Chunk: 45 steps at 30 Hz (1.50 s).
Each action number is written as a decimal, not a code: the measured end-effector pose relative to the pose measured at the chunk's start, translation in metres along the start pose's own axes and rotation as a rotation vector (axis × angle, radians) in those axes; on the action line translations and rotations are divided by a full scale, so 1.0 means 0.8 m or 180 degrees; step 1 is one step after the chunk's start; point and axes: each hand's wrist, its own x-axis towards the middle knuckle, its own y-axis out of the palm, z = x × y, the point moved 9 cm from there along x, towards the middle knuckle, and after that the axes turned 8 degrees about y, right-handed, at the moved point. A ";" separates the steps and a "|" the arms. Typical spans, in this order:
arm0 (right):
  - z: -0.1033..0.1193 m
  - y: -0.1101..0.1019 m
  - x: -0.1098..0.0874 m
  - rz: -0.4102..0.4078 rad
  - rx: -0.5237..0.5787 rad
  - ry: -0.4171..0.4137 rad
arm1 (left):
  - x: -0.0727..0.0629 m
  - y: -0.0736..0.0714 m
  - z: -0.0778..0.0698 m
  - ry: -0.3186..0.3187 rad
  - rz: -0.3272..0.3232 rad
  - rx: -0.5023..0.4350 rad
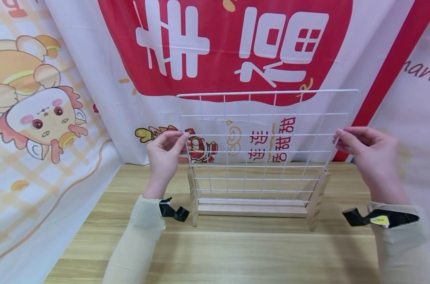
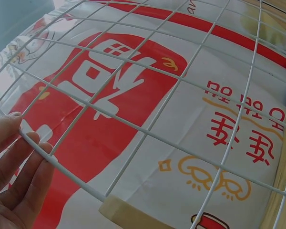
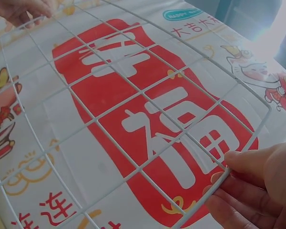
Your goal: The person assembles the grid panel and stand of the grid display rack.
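Note:
A white wire grid panel (image 1: 250, 135) stands upright between the two side posts of a wooden stand (image 1: 252, 210). My left hand (image 1: 168, 152) pinches the panel's left edge wire between thumb and fingers, a little above the left post (image 1: 192, 197). On the opposite side, my right hand (image 1: 369, 154) pinches the right edge wire above the right post (image 1: 318, 201). In the right wrist view the right thumb and fingers (image 3: 243, 176) close on the outer wire near a corner. The left wrist view shows the left fingers (image 2: 26, 162) along the edge wire.
The stand rests on a wood-grain table (image 1: 236, 256). Behind it hangs a white cloth with a large red printed patch (image 1: 218, 51). Another printed cloth (image 1: 40, 118) with a cartoon animal covers the left side. Black straps with small mounts (image 1: 378, 217) circle both sleeved wrists.

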 end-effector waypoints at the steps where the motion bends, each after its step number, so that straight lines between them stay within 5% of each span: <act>1: -0.001 0.000 0.000 0.0012 0.0066 0.0009 | 0.000 0.000 0.001 0.0008 0.0005 -0.0010; 19: -0.014 -0.002 -0.001 0.0018 -0.0357 0.0026 | -0.007 0.006 0.006 -0.0044 0.0069 -0.0174; 28: -0.028 0.005 -0.002 0.0196 -0.0387 0.0114 | -0.018 0.001 0.020 -0.0095 -0.0007 -0.0002; 45: -0.028 0.012 -0.002 0.0038 -0.0571 0.0022 | -0.022 -0.010 0.016 -0.0044 -0.0104 0.0028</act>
